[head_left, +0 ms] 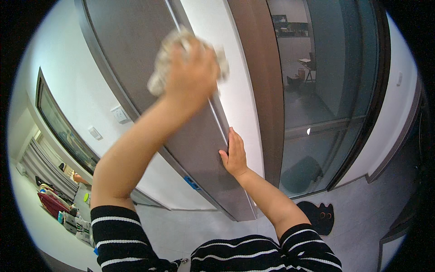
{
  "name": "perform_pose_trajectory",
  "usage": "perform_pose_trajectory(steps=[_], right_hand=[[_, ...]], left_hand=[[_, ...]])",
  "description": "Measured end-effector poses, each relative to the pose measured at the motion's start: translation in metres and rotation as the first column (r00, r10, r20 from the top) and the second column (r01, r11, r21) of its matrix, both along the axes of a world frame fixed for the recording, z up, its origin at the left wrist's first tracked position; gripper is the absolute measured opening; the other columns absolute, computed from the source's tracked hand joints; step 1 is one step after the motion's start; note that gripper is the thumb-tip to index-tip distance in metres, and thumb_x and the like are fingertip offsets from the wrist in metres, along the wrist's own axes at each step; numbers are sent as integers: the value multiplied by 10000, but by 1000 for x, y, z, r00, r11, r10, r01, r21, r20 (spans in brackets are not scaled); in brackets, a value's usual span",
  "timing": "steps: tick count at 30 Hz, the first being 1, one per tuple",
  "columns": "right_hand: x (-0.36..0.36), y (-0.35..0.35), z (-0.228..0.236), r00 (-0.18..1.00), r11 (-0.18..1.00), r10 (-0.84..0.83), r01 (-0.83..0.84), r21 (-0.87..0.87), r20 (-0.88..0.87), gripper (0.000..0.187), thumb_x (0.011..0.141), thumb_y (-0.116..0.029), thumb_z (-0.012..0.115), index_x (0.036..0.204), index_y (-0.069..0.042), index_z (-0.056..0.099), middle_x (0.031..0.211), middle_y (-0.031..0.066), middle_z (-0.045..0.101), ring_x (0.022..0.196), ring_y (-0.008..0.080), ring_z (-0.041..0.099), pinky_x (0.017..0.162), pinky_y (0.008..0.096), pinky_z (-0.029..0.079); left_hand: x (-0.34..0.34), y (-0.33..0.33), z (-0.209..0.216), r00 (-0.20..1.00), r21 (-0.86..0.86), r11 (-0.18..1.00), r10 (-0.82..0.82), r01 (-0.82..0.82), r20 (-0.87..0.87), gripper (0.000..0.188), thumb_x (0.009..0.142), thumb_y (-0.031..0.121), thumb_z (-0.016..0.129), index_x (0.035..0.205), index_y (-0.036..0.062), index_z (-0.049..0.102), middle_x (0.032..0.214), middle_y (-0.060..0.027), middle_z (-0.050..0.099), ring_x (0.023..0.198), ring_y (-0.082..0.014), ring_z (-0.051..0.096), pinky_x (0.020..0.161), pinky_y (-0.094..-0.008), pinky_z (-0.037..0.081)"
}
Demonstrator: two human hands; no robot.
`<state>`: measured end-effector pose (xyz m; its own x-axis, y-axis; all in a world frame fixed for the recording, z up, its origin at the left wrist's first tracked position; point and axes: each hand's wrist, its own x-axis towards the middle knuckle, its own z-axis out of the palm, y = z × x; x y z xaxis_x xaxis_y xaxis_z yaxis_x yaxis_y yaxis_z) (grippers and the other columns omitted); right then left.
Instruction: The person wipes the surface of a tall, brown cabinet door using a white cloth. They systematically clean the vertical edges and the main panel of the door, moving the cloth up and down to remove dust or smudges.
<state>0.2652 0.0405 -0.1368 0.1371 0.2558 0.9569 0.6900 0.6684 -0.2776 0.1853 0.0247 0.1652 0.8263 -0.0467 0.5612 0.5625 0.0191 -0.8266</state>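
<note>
My left hand (194,68) is raised high and slightly blurred, its fingers pressed over a crumpled off-white cloth (158,72). The cloth lies against the upper part of a grey-brown door (122,41), across its long light edge strip. Lower down on the same door, my right hand (235,156) rests with fingers stretched out along the edge. It holds nothing. A small blue piece (191,182) sits on the door's other long edge, below my left forearm.
A glass door (326,90) in a dark frame stands to the right, with a black cat-shaped mat (317,217) on the floor before it. White switches (120,114) are on the left wall. Clothes and bags (54,204) show at far left.
</note>
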Motion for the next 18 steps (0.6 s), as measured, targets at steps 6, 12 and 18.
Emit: perform_pose_trajectory(steps=[6,12,18], right_hand=[[4,-1,4,1000,1000,-4,4,17,11,650,901,-231,620,1403,53,319,1443,288,354,1276,455,406,1073,502,349],[-12,-8,5,998,998,63,-64,22,8,629,928,-254,585,1406,52,314,1443,293,351,1274,462,406,1064,506,351],[12,3,-1,1000,1000,-5,5,19,23,616,948,-278,563,1399,64,320,1449,288,342,1289,448,392,1070,495,346]], left_hand=[[24,-30,-10,965,-384,890,187,-247,-185,349,768,373,674,920,63,719,1058,-115,634,1135,-314,543,972,-566,365],[54,-73,163,677,-385,736,671,-556,303,291,834,386,684,967,131,732,1069,-64,655,1022,-196,568,820,-359,451],[75,-18,135,757,-240,758,642,-606,118,310,773,366,715,970,129,743,1017,-83,677,1063,-250,573,891,-467,423]])
